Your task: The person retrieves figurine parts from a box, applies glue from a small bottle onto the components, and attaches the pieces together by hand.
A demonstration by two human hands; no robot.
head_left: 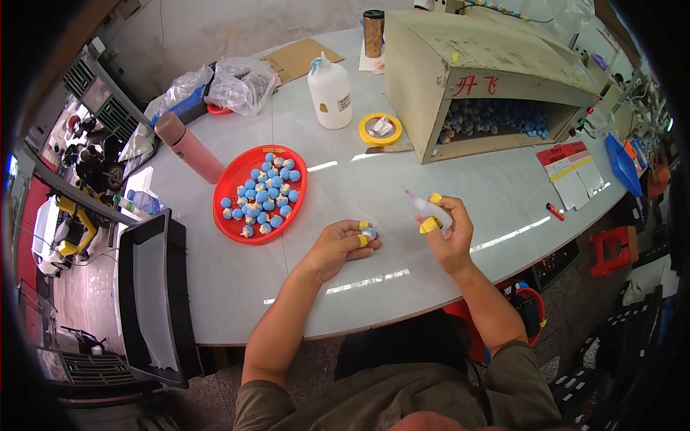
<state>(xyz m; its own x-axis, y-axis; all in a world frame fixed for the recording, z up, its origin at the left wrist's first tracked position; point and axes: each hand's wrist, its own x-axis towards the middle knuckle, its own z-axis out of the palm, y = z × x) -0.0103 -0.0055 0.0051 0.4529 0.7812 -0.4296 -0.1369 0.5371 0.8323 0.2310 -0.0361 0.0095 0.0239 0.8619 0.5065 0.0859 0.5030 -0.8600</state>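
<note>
1. Pinching a blue-and-white ball [369,234] at the very tips of the left grip [340,248], just over or on the bench [323,197]; cannot tell which.
2. Grasping a small squeeze bottle [434,213] in the right grip [453,237], with nozzle [410,194] pointing up and left, apart from the ball.
3. Flanked at left by a red dish [218,208] of similar balls [262,195], near the left grip.

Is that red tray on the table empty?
No, many small blue balls lie in the red tray.
</note>
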